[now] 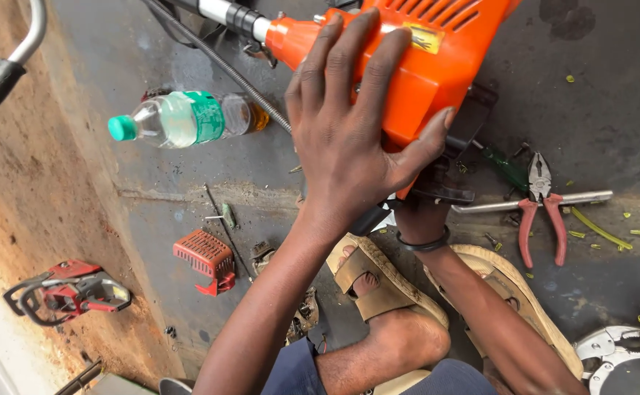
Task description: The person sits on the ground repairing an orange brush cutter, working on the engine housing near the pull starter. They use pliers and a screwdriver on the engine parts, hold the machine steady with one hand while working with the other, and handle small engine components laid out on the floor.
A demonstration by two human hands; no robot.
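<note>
You are sitting with your sandalled feet (378,285) resting on the grey floor (598,110). Your left hand (349,139) is lying flat, fingers spread wide, pressing on the orange engine (415,66) just ahead of your feet. Your right hand (426,212) is reaching under the engine; its grip is hidden, so I cannot tell how it is closing. Red pliers (543,212) are lying to the right, a red cover (204,256) to the left, a bottle (184,117) farther out.
</note>
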